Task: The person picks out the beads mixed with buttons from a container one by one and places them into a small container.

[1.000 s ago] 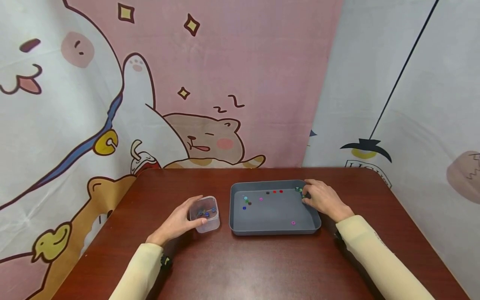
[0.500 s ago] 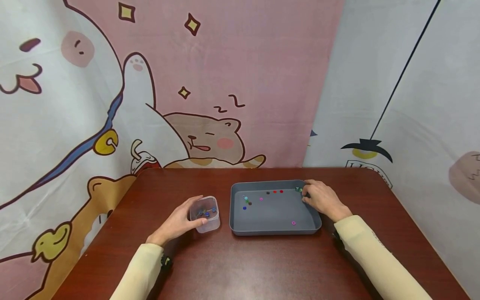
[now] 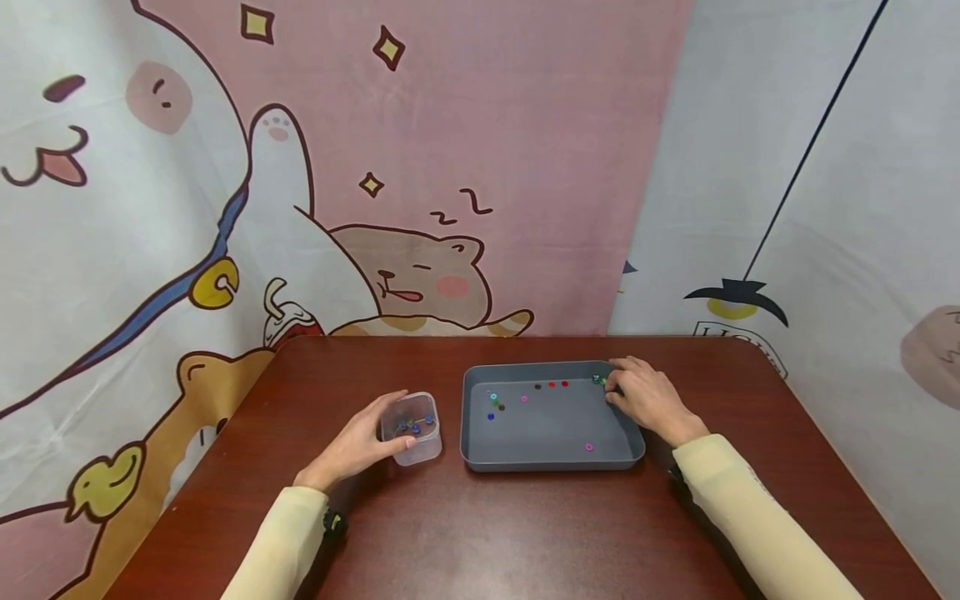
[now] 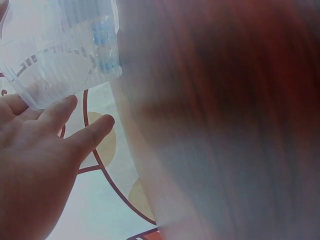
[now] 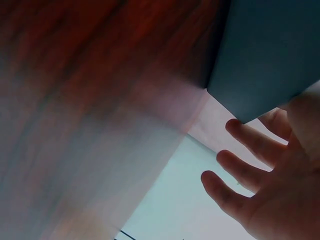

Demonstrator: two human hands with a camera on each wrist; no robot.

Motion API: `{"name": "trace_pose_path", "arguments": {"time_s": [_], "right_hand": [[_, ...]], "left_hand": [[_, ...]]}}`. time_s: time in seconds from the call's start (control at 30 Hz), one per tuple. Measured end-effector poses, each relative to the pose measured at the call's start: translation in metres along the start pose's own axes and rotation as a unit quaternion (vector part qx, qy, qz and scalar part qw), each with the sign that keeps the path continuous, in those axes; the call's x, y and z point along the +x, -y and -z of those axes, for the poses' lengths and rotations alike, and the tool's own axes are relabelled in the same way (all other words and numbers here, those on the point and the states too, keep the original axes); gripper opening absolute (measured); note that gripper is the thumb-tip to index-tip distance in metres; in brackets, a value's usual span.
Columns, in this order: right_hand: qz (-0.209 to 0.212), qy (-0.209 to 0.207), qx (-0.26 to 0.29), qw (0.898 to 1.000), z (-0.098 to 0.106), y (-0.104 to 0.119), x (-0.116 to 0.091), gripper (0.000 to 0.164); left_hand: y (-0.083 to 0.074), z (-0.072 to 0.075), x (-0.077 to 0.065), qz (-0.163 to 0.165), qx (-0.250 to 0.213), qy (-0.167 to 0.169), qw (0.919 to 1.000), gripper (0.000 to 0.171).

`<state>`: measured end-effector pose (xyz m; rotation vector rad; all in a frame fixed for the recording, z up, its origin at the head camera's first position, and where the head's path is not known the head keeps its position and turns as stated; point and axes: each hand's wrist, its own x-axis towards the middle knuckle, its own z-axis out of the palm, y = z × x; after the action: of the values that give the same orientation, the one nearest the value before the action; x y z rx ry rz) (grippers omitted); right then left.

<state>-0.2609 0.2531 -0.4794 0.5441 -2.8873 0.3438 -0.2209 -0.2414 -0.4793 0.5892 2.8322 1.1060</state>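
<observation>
My left hand grips a small clear plastic tub, thumb on the near side and fingers round the far side. Several blue beads lie in the tub. In the left wrist view, the tub overlaps the spread fingers. My right hand reaches over the right back corner of a grey tray, thumb and forefinger bent down inside it. Green beads lie right beside those fingertips. I cannot tell whether a bead is between them. In the right wrist view, the tray's outer wall hides the fingertips.
Across the tray lie red beads, a dark bead, pink rings and a blue bead. Both stand on a brown wooden table. A cartoon-printed cloth hangs behind it.
A small dark bead seen by the right fingertips a second ago no longer shows there. The right hand stays at the tray corner, and the left hand keeps its hold on the tub.
</observation>
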Motion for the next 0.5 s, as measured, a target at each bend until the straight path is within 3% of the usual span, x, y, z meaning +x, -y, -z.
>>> {"name": "trace_pose_path", "arguments": {"time_s": [0.2, 0.5], "right_hand": [[-0.006, -0.007, 0.007, 1.0, 0.0039, 0.0005, -0.0016, 0.007], [0.004, -0.049, 0.03, 0.998, 0.0107, 0.0025, -0.0024, 0.011]], "left_hand": [[-0.0013, 0.0007, 0.0006, 0.001, -0.004, 0.001, 1.0, 0.091], [-0.0009, 0.0008, 0.0007, -0.002, -0.006, 0.002, 1.0, 0.092]]}}
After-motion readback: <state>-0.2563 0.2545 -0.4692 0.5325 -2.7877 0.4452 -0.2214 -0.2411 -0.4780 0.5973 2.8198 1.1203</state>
